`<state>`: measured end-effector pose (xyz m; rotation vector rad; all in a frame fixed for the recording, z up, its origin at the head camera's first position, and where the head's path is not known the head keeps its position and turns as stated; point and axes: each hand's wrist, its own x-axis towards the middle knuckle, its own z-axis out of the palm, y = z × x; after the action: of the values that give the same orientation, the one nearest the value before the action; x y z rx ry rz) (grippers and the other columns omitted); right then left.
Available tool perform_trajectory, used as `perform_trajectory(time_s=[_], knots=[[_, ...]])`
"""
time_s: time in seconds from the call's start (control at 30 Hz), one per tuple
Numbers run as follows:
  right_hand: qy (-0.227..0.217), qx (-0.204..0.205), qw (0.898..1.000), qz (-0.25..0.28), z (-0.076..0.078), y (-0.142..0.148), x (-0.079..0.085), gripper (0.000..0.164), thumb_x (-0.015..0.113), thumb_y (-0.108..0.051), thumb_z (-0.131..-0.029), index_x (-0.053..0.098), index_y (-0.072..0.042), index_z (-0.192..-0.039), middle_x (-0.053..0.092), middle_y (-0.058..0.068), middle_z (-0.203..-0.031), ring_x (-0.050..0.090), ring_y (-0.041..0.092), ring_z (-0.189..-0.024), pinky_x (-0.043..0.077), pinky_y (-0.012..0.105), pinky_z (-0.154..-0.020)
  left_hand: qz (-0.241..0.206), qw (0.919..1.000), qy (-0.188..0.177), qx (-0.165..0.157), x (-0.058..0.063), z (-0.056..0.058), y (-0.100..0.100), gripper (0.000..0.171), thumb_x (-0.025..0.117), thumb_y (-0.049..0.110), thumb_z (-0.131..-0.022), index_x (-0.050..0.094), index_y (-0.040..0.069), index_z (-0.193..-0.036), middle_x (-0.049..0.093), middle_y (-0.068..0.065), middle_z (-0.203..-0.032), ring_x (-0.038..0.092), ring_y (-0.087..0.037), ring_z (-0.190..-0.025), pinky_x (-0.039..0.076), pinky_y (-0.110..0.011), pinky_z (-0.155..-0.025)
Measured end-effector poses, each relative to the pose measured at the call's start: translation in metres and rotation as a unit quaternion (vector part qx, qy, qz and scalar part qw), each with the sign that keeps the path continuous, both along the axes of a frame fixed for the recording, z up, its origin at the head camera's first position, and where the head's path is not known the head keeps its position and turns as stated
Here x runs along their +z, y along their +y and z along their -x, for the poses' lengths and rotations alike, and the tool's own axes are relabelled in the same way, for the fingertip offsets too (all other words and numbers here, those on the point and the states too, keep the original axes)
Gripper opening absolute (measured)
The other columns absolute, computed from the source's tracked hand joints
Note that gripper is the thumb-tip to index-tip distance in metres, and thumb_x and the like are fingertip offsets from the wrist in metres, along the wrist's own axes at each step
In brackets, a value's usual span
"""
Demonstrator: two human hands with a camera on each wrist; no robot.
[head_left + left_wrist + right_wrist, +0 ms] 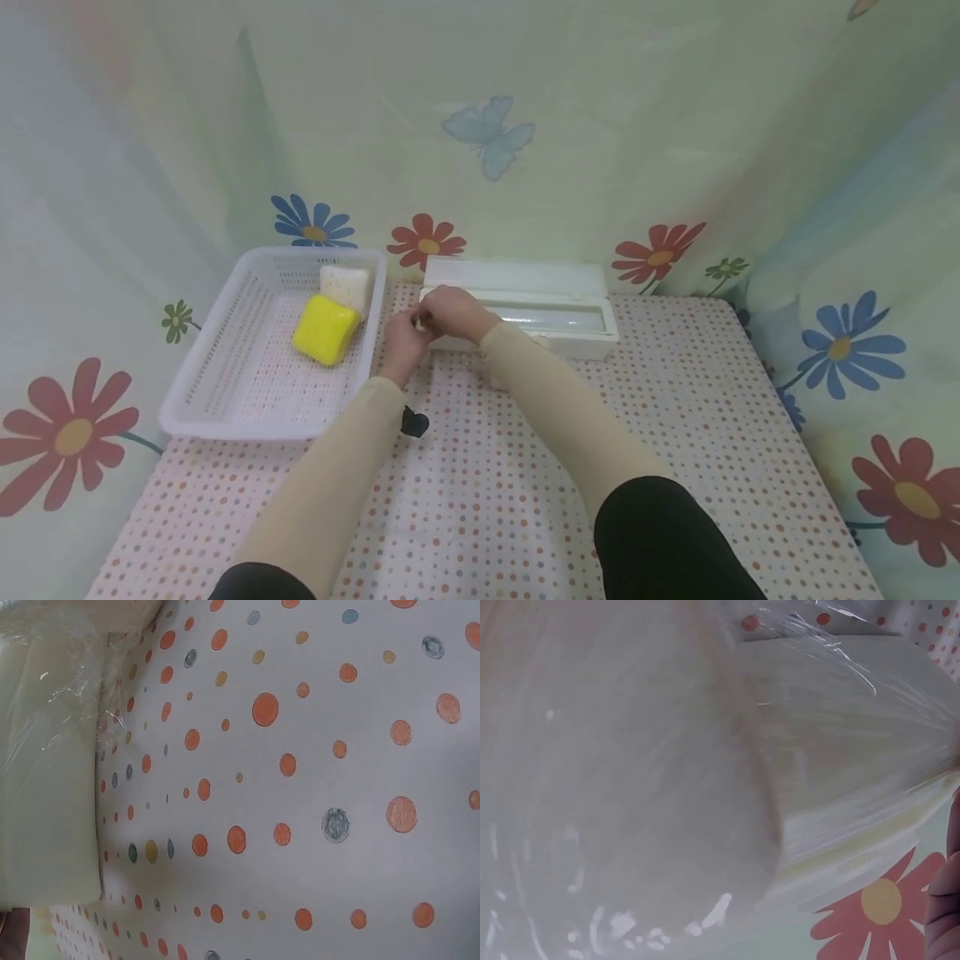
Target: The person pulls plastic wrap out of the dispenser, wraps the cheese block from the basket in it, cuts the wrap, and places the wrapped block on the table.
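A white cling film dispenser [570,346] stands at the back with its lid tipped back and a shiny roll [555,318] inside. At its left end both hands meet. My left hand [406,343] and my right hand [455,312] pinch the cling film with curled fingers, their fingertips close together. Clear cling film [840,735] is pulled into a gathered point near the fingers [943,900] in the right wrist view. The left wrist view shows wrinkled film over the dispenser's front [49,840]; part of a hand [120,613] shows above.
A white perforated basket [217,367] stands left of the hands, with a yellow sponge [326,329] and a white sponge [345,286] in it. Dotted cloth [495,500] covers the table. A small black object [415,422] is beside the left wrist. Flowered curtain [570,167] hangs behind.
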<state>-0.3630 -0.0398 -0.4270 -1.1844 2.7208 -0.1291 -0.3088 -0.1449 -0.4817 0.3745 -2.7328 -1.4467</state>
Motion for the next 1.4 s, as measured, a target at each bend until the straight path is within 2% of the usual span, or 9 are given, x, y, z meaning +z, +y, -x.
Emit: perform_trajectory(time_s=[0.2,0.43,0.6,0.77,1.03,1.17,1.4], knots=[[0.006,-0.011,1.000,0.015,0.001,0.008,0.001,0.018,0.070,-0.007,-0.095,0.078,-0.011,-0.111,0.078,0.005,-0.108,0.072,0.019,-0.101,0.057,0.030,-0.098,-0.014,0.9997,0.008,-0.017,0.002,0.003,0.005,0.052,0.070,0.014,-0.095,0.056,0.010,-0.145,0.051,-0.015,-0.155,0.043,-0.035,-0.147,0.040,-0.046,-0.120],[0.002,-0.005,1.000,0.021,-0.007,0.005,-0.012,0.018,0.067,-0.007,-0.097,0.078,-0.011,-0.111,0.078,0.003,-0.106,0.072,0.017,-0.099,0.058,0.028,-0.095,0.001,0.9999,0.001,-0.010,-0.005,-0.006,0.001,0.053,0.074,0.013,-0.093,0.057,0.007,-0.143,0.050,-0.017,-0.154,0.043,-0.038,-0.146,0.041,-0.049,-0.119],[-0.007,-0.013,1.000,0.027,-0.012,0.003,-0.018,0.017,0.071,-0.007,-0.095,0.079,-0.013,-0.109,0.078,0.001,-0.105,0.072,0.015,-0.098,0.058,0.026,-0.094,0.012,0.9997,0.006,-0.020,-0.010,-0.013,-0.002,0.042,0.073,0.012,-0.093,0.064,0.005,-0.134,0.055,-0.019,-0.149,0.046,-0.038,-0.144,0.043,-0.051,-0.117],[-0.003,-0.008,0.999,0.032,-0.011,0.005,-0.016,0.016,0.072,-0.009,-0.094,0.078,-0.013,-0.108,0.078,0.002,-0.105,0.072,0.016,-0.098,0.058,0.026,-0.094,0.017,0.9995,0.003,-0.024,-0.008,-0.013,0.000,0.049,0.071,0.013,-0.095,0.058,0.005,-0.142,0.053,-0.019,-0.151,0.045,-0.037,-0.145,0.042,-0.050,-0.118],[-0.020,-0.023,0.999,0.027,-0.009,0.009,-0.012,0.016,0.071,-0.007,-0.095,0.078,-0.009,-0.109,0.078,0.004,-0.106,0.072,0.018,-0.099,0.058,0.028,-0.094,0.019,0.9995,-0.002,-0.026,-0.006,-0.013,0.000,0.064,0.071,0.017,-0.095,0.044,0.004,-0.152,0.041,-0.018,-0.160,0.038,-0.037,-0.149,0.038,-0.048,-0.120],[-0.020,-0.016,0.999,0.036,-0.009,0.013,-0.011,0.013,0.069,-0.007,-0.096,0.078,-0.007,-0.105,0.079,0.006,-0.104,0.072,0.019,-0.095,0.058,0.030,-0.091,0.027,0.9993,0.004,-0.027,-0.006,-0.013,0.000,0.066,0.073,0.017,-0.094,0.043,0.002,-0.152,0.040,-0.018,-0.160,0.039,-0.036,-0.148,0.038,-0.048,-0.120],[-0.008,-0.006,0.999,0.046,-0.006,0.018,-0.014,0.012,0.069,-0.009,-0.096,0.078,-0.007,-0.105,0.078,0.007,-0.106,0.073,0.021,-0.100,0.059,0.030,-0.093,0.020,0.9995,0.006,-0.024,-0.006,-0.011,0.001,0.068,0.073,0.016,-0.094,0.042,0.003,-0.153,0.041,-0.019,-0.159,0.039,-0.036,-0.148,0.038,-0.048,-0.120]])
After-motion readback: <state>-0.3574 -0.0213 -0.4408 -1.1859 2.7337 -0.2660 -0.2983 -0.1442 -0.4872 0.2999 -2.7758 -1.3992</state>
